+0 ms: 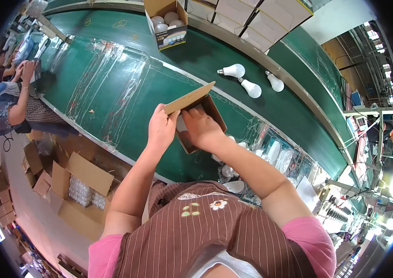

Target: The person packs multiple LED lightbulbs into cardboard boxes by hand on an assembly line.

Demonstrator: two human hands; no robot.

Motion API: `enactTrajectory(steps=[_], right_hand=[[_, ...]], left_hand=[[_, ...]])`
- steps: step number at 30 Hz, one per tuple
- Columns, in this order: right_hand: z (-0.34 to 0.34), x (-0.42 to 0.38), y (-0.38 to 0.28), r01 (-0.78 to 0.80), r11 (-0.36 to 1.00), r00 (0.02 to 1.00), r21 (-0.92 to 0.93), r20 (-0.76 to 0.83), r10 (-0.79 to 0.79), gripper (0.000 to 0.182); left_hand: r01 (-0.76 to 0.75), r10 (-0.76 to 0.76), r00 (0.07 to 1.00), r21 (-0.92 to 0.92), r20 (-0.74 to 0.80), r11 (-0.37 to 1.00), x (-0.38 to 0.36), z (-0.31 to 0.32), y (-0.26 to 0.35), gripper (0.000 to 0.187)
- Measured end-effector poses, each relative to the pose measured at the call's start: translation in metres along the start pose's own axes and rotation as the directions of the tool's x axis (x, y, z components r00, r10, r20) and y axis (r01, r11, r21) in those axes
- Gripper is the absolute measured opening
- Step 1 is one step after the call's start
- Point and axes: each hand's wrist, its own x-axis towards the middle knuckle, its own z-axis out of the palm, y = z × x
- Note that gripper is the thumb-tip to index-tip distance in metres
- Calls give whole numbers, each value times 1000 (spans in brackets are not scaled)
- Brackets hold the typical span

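Observation:
A small open cardboard box (216,112) is tilted over the green table in front of me, its flap raised. My left hand (162,125) holds the box by its left side and flap, fingers closed on the cardboard. My right hand (200,127) reaches inside the box; its fingertips are partly hidden, and what they touch cannot be made out. Beyond the box, white light bulbs (251,88) lie on the green surface. Farther back stands an open printed box (172,38) with several bulbs in it.
Wrapped bulbs (275,152) lie on the table to the right. Stacked white boxes (238,16) stand at the back. At the far left a co-worker (13,104) sits at the table (108,88). Open cartons (87,171) with bubble wrap are on the floor at left.

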Motion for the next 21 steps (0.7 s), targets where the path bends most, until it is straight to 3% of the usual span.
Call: enactTrajectory(steps=[3,7,11,14,15,18,21], right_hand=[[13,4,-5,17,993,999,-120,38,-12,36],[-18,12,-6,-107,989,958,-101,257,130,38],[3,17,-6,-179,979,967,-97,167,194,34],[18,26,0,-58,974,970,-218,218,107,30],[14,25,-3,-113,980,972,-161,188,143,29],[8,24,-5,-58,972,976,-227,193,103,31],[-25,7,4,28,994,997,104,62,-35,28]], left_hand=[[-25,25,1000,53,8,998,-3,1,-7,16],[-31,28,999,75,39,997,-1,2,-11,19],[35,-41,997,99,64,994,-2,0,0,20],[94,-99,991,59,87,994,0,-1,3,19],[118,-121,988,38,98,992,0,-2,4,19],[107,-109,990,37,86,994,-1,-2,3,18],[26,-28,997,34,68,999,-3,-3,-5,17]])
